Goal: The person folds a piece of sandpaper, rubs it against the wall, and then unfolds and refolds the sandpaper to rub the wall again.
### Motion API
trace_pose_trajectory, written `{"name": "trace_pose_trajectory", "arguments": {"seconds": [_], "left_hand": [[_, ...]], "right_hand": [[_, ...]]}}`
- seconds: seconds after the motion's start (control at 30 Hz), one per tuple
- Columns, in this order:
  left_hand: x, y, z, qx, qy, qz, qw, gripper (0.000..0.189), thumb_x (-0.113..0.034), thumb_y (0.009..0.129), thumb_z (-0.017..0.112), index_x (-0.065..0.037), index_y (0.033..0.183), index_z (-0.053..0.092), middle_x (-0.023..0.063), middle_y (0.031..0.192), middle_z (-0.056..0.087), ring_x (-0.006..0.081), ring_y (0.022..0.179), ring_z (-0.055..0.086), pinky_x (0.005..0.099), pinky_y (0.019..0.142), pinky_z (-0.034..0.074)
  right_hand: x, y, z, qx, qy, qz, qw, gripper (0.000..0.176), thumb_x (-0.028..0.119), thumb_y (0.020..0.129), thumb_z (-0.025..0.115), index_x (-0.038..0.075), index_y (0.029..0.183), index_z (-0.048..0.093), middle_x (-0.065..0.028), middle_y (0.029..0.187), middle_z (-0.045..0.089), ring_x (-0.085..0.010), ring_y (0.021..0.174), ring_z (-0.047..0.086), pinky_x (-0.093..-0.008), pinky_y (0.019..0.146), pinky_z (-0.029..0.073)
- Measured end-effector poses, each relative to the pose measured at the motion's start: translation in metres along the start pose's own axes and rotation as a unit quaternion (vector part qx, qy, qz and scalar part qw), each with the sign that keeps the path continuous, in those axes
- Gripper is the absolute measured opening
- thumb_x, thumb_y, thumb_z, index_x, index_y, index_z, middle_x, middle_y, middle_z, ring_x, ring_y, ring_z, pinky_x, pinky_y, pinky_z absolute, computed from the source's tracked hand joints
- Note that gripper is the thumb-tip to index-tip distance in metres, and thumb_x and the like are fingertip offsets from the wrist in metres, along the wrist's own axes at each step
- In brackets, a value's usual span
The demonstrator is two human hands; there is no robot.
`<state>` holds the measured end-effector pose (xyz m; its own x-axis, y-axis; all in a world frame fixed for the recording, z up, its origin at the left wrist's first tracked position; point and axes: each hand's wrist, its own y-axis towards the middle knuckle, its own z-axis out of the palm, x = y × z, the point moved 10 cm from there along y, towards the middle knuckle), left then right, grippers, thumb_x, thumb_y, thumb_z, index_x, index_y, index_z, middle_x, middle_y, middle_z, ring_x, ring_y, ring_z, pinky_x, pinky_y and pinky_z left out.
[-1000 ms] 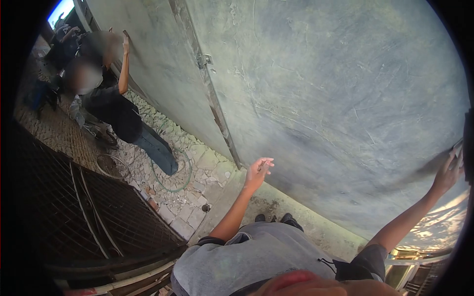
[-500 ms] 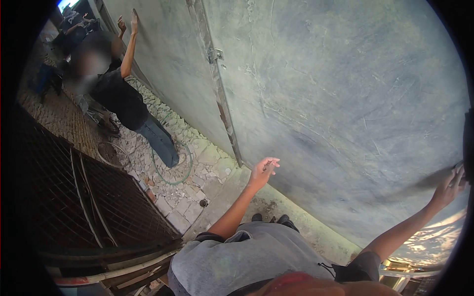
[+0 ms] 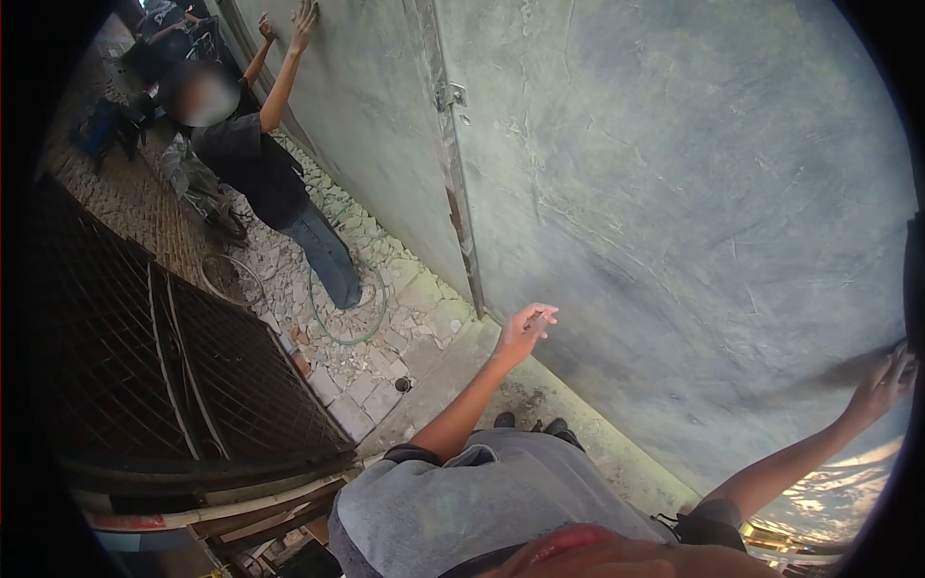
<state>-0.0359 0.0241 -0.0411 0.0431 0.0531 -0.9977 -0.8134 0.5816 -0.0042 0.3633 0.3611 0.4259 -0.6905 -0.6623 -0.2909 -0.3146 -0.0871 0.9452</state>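
Observation:
I look down along a grey plastered wall (image 3: 674,193). My left hand (image 3: 525,329) is raised just in front of it, low down, with the fingertips drawn together; whether something small is pinched there is unclear. My right hand (image 3: 882,380) reaches out to the far right and grips a dark flat trowel (image 3: 848,368), which is blurred and lies against the plaster. My grey shirt (image 3: 482,501) fills the bottom of the view.
Another person (image 3: 260,164) stands below at the upper left with a hand on the wall. A green hose (image 3: 361,323) lies on stone paving. A metal mesh gate (image 3: 193,366) is at left. A vertical metal strip with a latch (image 3: 450,96) divides the wall. A concrete ledge (image 3: 578,424) runs along its base.
The view has shifted, so the wall strip and the other person sit further right. That person's arm has risen higher on the wall. My right hand has dropped slightly with the trowel.

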Motion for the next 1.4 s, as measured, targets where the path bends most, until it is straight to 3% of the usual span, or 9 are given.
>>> {"name": "trace_pose_trajectory", "arguments": {"seconds": [0.13, 0.2, 0.4, 0.53, 0.7, 0.73, 0.8, 0.87, 1.4], "left_hand": [[0.002, -0.001, 0.001, 0.002, -0.002, 0.000, 1.000, 0.030, -0.029, 0.101, 0.057, -0.006, 0.116, 0.066, 0.0045, 0.094, 0.068, 0.0090, 0.081, 0.061, 0.0245, 0.068, 0.051], [0.005, -0.001, 0.003, 0.006, -0.004, 0.008, 1.000, 0.030, -0.029, 0.102, 0.056, -0.005, 0.118, 0.066, 0.0044, 0.095, 0.068, 0.0091, 0.077, 0.060, 0.0245, 0.068, 0.050], [-0.003, -0.005, 0.003, 0.003, 0.001, 0.009, 1.000, 0.030, -0.029, 0.102, 0.055, -0.005, 0.118, 0.065, 0.0041, 0.095, 0.068, 0.0095, 0.074, 0.058, 0.0242, 0.068, 0.048], [0.000, -0.006, 0.000, -0.001, 0.007, -0.005, 1.000, 0.030, -0.029, 0.102, 0.056, -0.006, 0.118, 0.065, 0.0039, 0.095, 0.068, 0.0095, 0.073, 0.058, 0.0239, 0.068, 0.048], [-0.001, -0.007, -0.003, -0.003, -0.013, 0.026, 1.000, 0.028, -0.022, 0.102, 0.055, -0.001, 0.119, 0.064, 0.0059, 0.097, 0.068, 0.0109, 0.086, 0.063, 0.0249, 0.071, 0.051], [-0.005, -0.006, -0.004, -0.009, -0.010, 0.047, 0.999, 0.029, -0.023, 0.103, 0.053, 0.000, 0.118, 0.063, 0.0072, 0.099, 0.068, 0.0100, 0.079, 0.061, 0.0242, 0.069, 0.050], [0.015, -0.001, -0.011, -0.010, 0.011, 0.007, 1.000, 0.028, -0.020, 0.103, 0.053, 0.001, 0.120, 0.062, 0.0093, 0.101, 0.068, 0.0114, 0.076, 0.060, 0.0249, 0.071, 0.051], [0.011, 0.000, -0.008, -0.003, 0.012, 0.036, 0.999, 0.027, -0.020, 0.103, 0.053, 0.000, 0.120, 0.062, 0.0090, 0.100, 0.068, 0.0108, 0.071, 0.059, 0.0246, 0.068, 0.049], [0.018, 0.008, 0.008, 0.020, -0.004, 0.028, 0.999, 0.030, -0.022, 0.103, 0.054, 0.001, 0.121, 0.062, 0.0082, 0.100, 0.068, 0.0098, 0.070, 0.057, 0.0237, 0.067, 0.048]], "right_hand": [[0.001, -0.006, 0.003, 0.004, -0.005, 0.003, 1.000, 0.044, 0.035, 0.104, 0.042, 0.023, 0.146, 0.049, -0.0184, 0.145, 0.049, -0.0369, 0.136, 0.043, -0.0452, 0.111, 0.039], [-0.001, -0.011, -0.002, -0.015, -0.027, 0.105, 0.994, 0.043, 0.037, 0.104, 0.043, 0.024, 0.144, 0.051, -0.0158, 0.145, 0.050, -0.0337, 0.137, 0.043, -0.0442, 0.109, 0.041], [-0.043, -0.026, 0.011, -0.013, -0.038, 0.097, 0.995, 0.045, 0.041, 0.102, 0.048, 0.022, 0.142, 0.054, -0.0128, 0.144, 0.051, -0.0307, 0.136, 0.045, -0.0433, 0.107, 0.042], [-0.028, -0.017, 0.007, 0.014, -0.035, 0.105, 0.994, 0.046, 0.042, 0.101, 0.049, 0.019, 0.141, 0.055, -0.0131, 0.144, 0.051, -0.0300, 0.135, 0.044, -0.0429, 0.106, 0.043], [-0.008, 0.002, -0.011, -0.019, 0.021, 0.135, 0.990, 0.041, 0.027, 0.096, 0.060, 0.018, 0.137, 0.059, -0.0133, 0.140, 0.053, -0.0312, 0.131, 0.046, -0.0419, 0.103, 0.045], [0.000, 0.006, -0.012, -0.005, 0.010, 0.104, 0.994, 0.039, 0.023, 0.095, 0.061, 0.017, 0.134, 0.060, -0.0142, 0.138, 0.054, -0.0303, 0.131, 0.045, -0.0412, 0.105, 0.043], [0.009, 0.006, -0.019, -0.015, 0.024, 0.153, 0.988, 0.040, 0.019, 0.094, 0.060, 0.021, 0.134, 0.060, -0.0154, 0.139, 0.051, -0.0320, 0.133, 0.044, -0.0424, 0.107, 0.040], [0.001, -0.002, -0.019, -0.037, 0.080, 0.191, 0.978, 0.044, 0.020, 0.092, 0.063, 0.027, 0.135, 0.059, -0.0190, 0.142, 0.041, -0.0352, 0.132, 0.045, -0.0442, 0.107, 0.040], [-0.003, -0.005, -0.025, -0.049, 0.053, 0.159, 0.985, 0.043, 0.019, 0.093, 0.062, 0.026, 0.136, 0.058, -0.0195, 0.143, 0.040, -0.0361, 0.131, 0.045, -0.0451, 0.107, 0.040]]}}
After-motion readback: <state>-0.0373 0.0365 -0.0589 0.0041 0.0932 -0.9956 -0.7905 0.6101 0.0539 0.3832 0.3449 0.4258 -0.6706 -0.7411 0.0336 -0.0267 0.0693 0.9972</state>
